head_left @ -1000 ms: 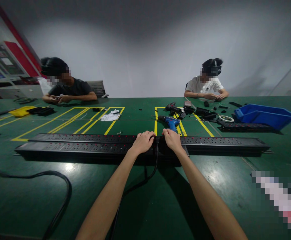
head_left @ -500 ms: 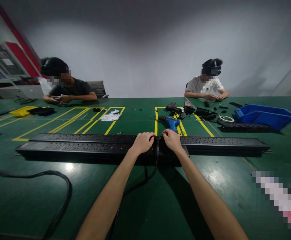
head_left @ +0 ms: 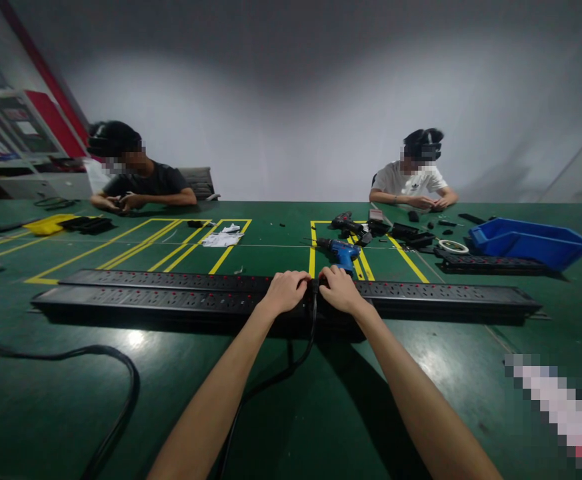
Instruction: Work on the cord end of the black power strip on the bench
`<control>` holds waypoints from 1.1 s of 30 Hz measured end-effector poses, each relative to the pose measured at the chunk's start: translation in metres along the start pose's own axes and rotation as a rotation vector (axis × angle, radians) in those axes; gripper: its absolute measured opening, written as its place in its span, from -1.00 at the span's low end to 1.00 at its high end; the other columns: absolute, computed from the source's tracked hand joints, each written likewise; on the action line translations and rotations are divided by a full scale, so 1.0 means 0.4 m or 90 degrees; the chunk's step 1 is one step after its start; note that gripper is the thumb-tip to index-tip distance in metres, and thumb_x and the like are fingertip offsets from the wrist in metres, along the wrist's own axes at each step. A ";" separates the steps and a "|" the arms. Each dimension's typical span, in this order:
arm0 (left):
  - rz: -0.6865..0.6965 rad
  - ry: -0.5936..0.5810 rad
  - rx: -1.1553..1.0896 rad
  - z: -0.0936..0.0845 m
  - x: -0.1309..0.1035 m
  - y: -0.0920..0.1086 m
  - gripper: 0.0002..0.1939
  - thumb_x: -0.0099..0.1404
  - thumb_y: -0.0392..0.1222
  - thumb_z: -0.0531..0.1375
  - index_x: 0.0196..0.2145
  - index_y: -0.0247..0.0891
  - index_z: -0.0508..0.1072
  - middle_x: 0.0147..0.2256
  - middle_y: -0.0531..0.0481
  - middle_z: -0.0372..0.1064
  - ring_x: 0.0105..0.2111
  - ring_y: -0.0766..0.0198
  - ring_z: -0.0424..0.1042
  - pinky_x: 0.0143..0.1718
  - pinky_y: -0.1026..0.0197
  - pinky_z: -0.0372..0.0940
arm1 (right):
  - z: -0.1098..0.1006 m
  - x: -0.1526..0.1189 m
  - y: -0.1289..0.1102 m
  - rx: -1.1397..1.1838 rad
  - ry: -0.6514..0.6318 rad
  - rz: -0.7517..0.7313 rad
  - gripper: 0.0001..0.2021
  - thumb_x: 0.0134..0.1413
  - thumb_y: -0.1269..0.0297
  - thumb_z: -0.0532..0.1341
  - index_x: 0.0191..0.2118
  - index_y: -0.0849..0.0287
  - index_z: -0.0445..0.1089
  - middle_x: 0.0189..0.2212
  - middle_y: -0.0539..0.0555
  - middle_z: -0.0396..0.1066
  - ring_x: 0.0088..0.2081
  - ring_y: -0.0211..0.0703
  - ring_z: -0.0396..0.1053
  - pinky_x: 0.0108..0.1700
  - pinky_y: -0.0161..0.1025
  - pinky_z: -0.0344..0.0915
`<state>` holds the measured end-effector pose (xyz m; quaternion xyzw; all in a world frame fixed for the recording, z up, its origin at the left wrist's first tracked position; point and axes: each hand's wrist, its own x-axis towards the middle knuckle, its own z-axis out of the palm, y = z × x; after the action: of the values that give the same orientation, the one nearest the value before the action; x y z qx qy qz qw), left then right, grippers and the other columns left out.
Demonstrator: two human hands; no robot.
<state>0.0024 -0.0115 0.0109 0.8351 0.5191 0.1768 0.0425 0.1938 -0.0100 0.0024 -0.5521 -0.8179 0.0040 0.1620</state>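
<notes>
Where the plug sits: keeping it straight should help.
Left hand: nine o'clock, half-curled, hold unclear.
Right hand: three o'clock, likewise.

Spreads green and glossy around the fingers as a surface, striped beyond them by yellow lines; catches glare nearer than the fingers, to both sides; rises far behind them to a grey wall, dimmer overhead; includes, beyond and left of the fingers, a cabinet, red panel, grey chair
</notes>
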 end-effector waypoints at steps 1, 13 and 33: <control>0.000 0.000 -0.004 0.000 0.000 -0.001 -0.66 0.44 -0.11 -0.02 -0.01 -0.06 0.49 -0.05 0.01 0.51 -0.04 0.13 0.43 0.06 0.07 0.23 | -0.003 -0.003 0.004 0.002 -0.007 -0.023 -0.75 0.19 0.25 0.07 -0.05 0.12 0.32 -0.08 0.18 0.29 -0.05 0.05 0.22 -0.09 -0.13 0.15; 0.008 0.009 -0.018 0.010 0.004 -0.009 -0.69 0.44 -0.11 -0.03 -0.03 -0.05 0.48 -0.06 0.04 0.51 -0.05 0.14 0.44 0.04 0.06 0.24 | -0.068 0.015 0.019 -0.140 -0.010 -0.268 -0.53 0.14 -0.16 0.15 -0.18 0.22 0.39 -0.20 0.22 0.37 -0.14 0.03 0.26 -0.07 -0.10 0.10; -0.017 -0.017 0.008 0.012 0.013 -0.005 -0.69 0.41 -0.23 -0.03 -0.06 -0.08 0.47 -0.10 -0.02 0.52 -0.04 0.11 0.45 0.03 0.08 0.24 | -0.053 0.071 -0.011 -0.155 -0.053 -0.279 -0.64 0.14 -0.01 0.20 -0.20 0.23 0.45 -0.23 0.25 0.45 -0.15 0.04 0.35 -0.11 -0.15 0.17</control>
<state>0.0045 -0.0054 0.0072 0.8307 0.5306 0.1620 0.0468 0.1859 0.0103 0.0307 -0.3762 -0.9186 -0.1072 0.0573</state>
